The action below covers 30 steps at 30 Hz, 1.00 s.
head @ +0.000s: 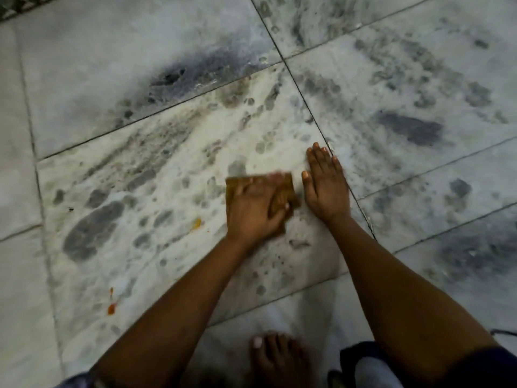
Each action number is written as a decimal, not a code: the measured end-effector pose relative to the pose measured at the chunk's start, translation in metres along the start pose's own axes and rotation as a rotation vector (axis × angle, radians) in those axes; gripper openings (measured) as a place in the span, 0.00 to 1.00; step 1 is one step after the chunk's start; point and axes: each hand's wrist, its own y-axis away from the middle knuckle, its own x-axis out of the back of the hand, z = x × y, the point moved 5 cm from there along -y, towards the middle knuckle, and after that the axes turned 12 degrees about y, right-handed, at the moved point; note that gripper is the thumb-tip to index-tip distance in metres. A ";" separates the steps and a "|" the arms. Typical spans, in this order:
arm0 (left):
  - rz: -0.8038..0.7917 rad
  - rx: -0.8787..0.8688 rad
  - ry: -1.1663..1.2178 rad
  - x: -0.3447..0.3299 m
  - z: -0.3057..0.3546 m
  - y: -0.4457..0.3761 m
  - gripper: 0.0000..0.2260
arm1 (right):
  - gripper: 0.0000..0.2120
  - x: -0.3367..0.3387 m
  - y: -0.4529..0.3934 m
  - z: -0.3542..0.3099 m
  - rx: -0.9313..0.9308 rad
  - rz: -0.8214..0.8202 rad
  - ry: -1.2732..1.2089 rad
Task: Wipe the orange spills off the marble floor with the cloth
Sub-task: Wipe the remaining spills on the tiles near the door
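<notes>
A brown-orange cloth (288, 182) lies flat on the white, grey-mottled marble floor (156, 175). My left hand (251, 211) presses down on it with the fingers spread over the cloth and the thumb across its right part; the fingertips are blurred. My right hand (324, 186) rests flat on the floor just right of the cloth, palm down, fingers straight. An orange spill (197, 223) sits left of the cloth. Two more orange spots (112, 308) lie nearer me at the lower left.
My bare foot (277, 357) stands on the floor at the bottom centre, with dark clothing (475, 368) at the bottom right. Dark tile joints (307, 107) cross the floor. A patterned edge (16, 7) shows at the top left corner.
</notes>
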 end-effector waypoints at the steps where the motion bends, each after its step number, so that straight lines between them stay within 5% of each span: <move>1: -0.032 -0.073 -0.036 -0.005 0.008 0.024 0.29 | 0.30 0.000 0.009 0.001 0.029 -0.010 0.030; 4: -0.086 -0.146 -0.125 -0.011 -0.006 0.042 0.30 | 0.29 -0.006 0.055 0.009 0.038 -0.015 0.150; 10: 0.113 0.207 -0.106 0.003 -0.024 -0.055 0.32 | 0.29 -0.011 0.086 0.012 -0.034 -0.023 0.193; 17: 0.059 0.022 -0.062 -0.037 0.028 0.067 0.26 | 0.30 -0.010 0.084 0.011 -0.037 -0.048 0.206; 30: 0.028 0.014 -0.085 -0.028 0.003 0.013 0.26 | 0.30 -0.008 0.083 0.009 -0.047 -0.026 0.189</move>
